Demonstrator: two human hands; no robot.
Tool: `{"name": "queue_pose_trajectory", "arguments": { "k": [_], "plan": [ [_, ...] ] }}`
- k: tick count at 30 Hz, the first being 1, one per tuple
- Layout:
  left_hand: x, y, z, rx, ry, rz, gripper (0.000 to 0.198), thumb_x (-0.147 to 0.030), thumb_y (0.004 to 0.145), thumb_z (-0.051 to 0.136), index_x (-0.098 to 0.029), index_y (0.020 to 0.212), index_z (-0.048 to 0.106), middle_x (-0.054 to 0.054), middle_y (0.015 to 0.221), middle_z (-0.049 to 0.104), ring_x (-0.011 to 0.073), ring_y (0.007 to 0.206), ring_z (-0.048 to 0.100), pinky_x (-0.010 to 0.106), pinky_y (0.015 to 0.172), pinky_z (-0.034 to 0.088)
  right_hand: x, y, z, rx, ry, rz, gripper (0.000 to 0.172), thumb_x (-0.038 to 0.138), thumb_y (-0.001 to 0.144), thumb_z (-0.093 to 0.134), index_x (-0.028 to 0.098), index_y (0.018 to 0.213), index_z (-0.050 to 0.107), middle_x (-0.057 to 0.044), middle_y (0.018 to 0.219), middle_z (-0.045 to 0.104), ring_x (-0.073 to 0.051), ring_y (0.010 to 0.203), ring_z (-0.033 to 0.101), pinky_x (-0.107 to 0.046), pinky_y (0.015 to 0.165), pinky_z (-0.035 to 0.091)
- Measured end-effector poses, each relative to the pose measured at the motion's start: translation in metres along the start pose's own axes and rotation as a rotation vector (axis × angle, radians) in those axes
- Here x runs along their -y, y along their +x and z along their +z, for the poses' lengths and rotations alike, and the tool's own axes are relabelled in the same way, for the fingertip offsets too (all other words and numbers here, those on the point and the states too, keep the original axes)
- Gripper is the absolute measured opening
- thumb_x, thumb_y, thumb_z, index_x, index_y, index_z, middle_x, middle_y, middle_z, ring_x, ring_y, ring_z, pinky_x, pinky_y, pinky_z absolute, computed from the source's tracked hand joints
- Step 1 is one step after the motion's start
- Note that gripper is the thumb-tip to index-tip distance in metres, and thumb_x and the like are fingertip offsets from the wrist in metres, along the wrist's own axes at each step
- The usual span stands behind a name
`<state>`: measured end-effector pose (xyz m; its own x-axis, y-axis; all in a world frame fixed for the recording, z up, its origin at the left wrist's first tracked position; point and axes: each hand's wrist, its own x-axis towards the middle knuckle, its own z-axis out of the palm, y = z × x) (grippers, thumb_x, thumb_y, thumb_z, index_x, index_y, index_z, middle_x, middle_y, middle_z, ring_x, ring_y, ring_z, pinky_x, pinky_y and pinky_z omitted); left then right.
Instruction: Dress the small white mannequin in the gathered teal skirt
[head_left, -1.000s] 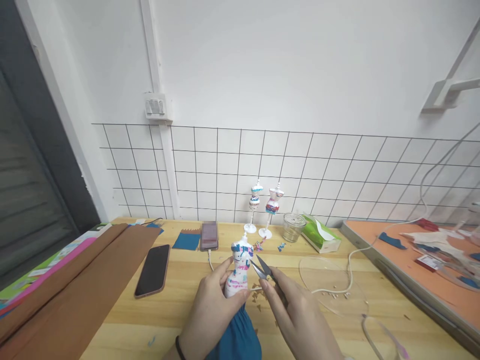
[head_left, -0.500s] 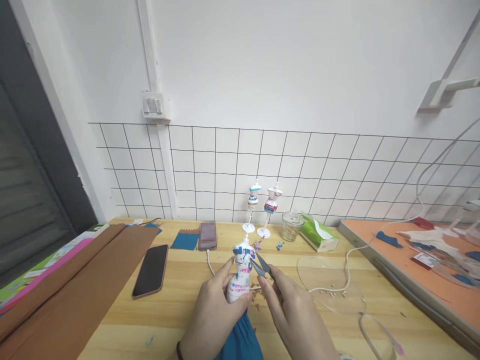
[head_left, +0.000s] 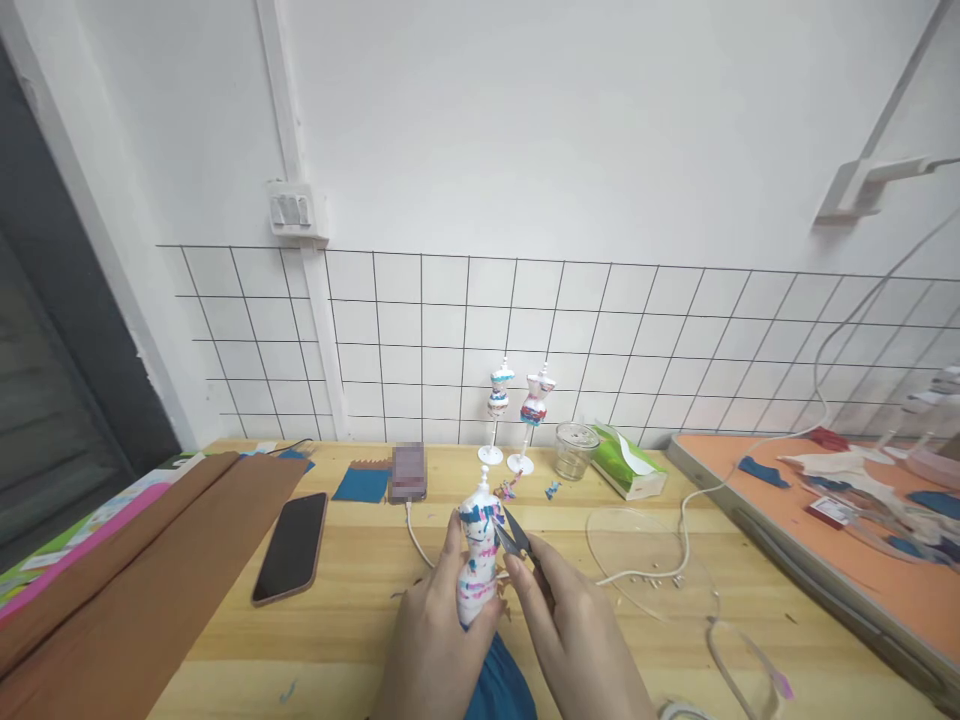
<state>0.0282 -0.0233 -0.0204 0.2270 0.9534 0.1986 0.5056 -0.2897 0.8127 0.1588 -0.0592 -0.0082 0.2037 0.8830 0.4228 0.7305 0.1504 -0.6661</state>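
Note:
My left hand [head_left: 437, 630] is closed around a small white mannequin torso [head_left: 478, 560] with blue, pink and purple patches on its surface. The torso stands nearly upright, neck knob on top. Below it hangs dark blue cloth [head_left: 501, 680], partly covered by my hands. In my right hand [head_left: 574, 625] is a pair of small dark snips [head_left: 512, 537], its blades parted and their tips at the torso's upper right side. Whether the tips touch the surface is too small to tell. Two similar mannequins on stands [head_left: 495, 400] are behind, near the wall.
A phone [head_left: 291, 550] and brown cloth [head_left: 135, 560] lie left. Farther back are a blue fabric square [head_left: 361, 485], a cabled device [head_left: 407, 472], a clear cup [head_left: 576, 452] and a green tissue pack [head_left: 628, 462]. An orange tray [head_left: 825, 560] of scraps sits right, with a white cable [head_left: 684, 530] nearby.
The view has shifted slightly, so the background sits a little farther left. The torso is tilted a bit more, and the snips remain at its upper right side.

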Motion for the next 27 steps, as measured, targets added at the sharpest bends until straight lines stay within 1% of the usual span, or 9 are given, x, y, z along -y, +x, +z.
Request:
{"name": "queue_pose_trajectory", "arguments": {
  "k": [2,4,7,10,12,17,19,23,27],
  "plan": [
    [0.001,-0.001,0.002,-0.003,0.044,-0.001,0.070,-0.026,0.073,0.052,-0.019,0.138,0.029,0.010,0.110,0.066,0.0262,0.092,0.063,0.029,0.073,0.046,0.003,0.001,-0.001,0.046,0.084,0.014,0.038,0.043,0.090,0.033,0.018,0.096,0.061,-0.010,0.087,0.071,-0.022,0.083,0.067,-0.026,0.067,0.053],
    [0.002,-0.002,0.004,0.002,0.073,0.016,0.070,-0.025,0.074,0.051,-0.017,0.139,0.026,0.011,0.111,0.065,0.0275,0.093,0.062,0.030,0.073,0.046,0.003,0.001,-0.001,0.045,0.076,0.010,0.038,0.043,0.091,0.033,0.018,0.095,0.061,-0.009,0.086,0.071,-0.021,0.081,0.068,-0.025,0.066,0.053],
    [0.002,-0.004,0.005,0.002,0.114,0.048,0.066,-0.026,0.077,0.047,-0.015,0.139,0.028,0.014,0.113,0.064,0.0296,0.095,0.061,0.033,0.075,0.045,-0.001,-0.001,0.002,-0.081,-0.106,-0.073,0.044,0.046,0.090,0.032,0.013,0.101,0.060,-0.013,0.086,0.072,-0.023,0.075,0.069,-0.027,0.061,0.054],
    [-0.001,-0.005,0.005,0.003,0.146,0.043,0.063,-0.026,0.078,0.047,-0.014,0.137,0.032,0.016,0.110,0.065,0.0309,0.093,0.061,0.034,0.075,0.044,-0.007,-0.002,0.006,-0.228,-0.346,-0.211,0.051,0.046,0.092,0.026,0.009,0.100,0.061,-0.015,0.078,0.073,-0.025,0.063,0.070,-0.029,0.050,0.053],
    [-0.003,-0.007,0.004,0.008,0.147,0.040,0.063,-0.025,0.078,0.046,-0.014,0.138,0.030,0.016,0.111,0.064,0.0307,0.094,0.061,0.033,0.075,0.044,-0.007,-0.002,0.006,-0.273,-0.448,-0.273,0.052,0.044,0.093,0.023,0.008,0.099,0.061,-0.016,0.075,0.072,-0.025,0.056,0.069,-0.030,0.044,0.051],
    [-0.005,-0.008,0.004,0.020,0.150,0.039,0.067,-0.024,0.080,0.044,-0.012,0.141,0.020,0.016,0.114,0.063,0.0296,0.093,0.061,0.032,0.075,0.044,-0.002,0.001,0.002,-0.173,-0.340,-0.240,0.049,0.043,0.094,0.022,0.012,0.095,0.061,-0.012,0.074,0.073,-0.020,0.062,0.070,-0.024,0.049,0.052],
    [-0.003,-0.008,0.005,0.011,0.165,0.055,0.066,-0.025,0.080,0.044,-0.011,0.141,0.021,0.017,0.114,0.063,0.0295,0.092,0.062,0.032,0.074,0.045,-0.001,0.002,0.002,-0.182,-0.361,-0.256,0.050,0.042,0.094,0.021,0.012,0.094,0.061,-0.013,0.074,0.073,-0.021,0.063,0.070,-0.024,0.050,0.052],
    [0.003,-0.008,0.009,-0.012,0.215,0.118,0.064,-0.025,0.082,0.040,-0.011,0.141,0.019,0.015,0.114,0.063,0.0277,0.090,0.063,0.032,0.075,0.045,-0.002,0.001,0.002,-0.217,-0.470,-0.345,0.049,0.038,0.096,0.018,0.014,0.089,0.060,-0.011,0.069,0.072,-0.020,0.057,0.070,-0.024,0.043,0.049],
    [0.003,-0.009,0.007,0.009,0.253,0.097,0.065,-0.024,0.081,0.040,-0.013,0.141,0.019,0.013,0.112,0.064,0.0274,0.090,0.062,0.031,0.073,0.045,-0.003,0.001,-0.004,-0.166,-0.420,-0.348,0.042,0.035,0.096,0.020,0.016,0.092,0.058,-0.007,0.068,0.071,-0.019,0.055,0.069,-0.024,0.043,0.048]
  ]
}}
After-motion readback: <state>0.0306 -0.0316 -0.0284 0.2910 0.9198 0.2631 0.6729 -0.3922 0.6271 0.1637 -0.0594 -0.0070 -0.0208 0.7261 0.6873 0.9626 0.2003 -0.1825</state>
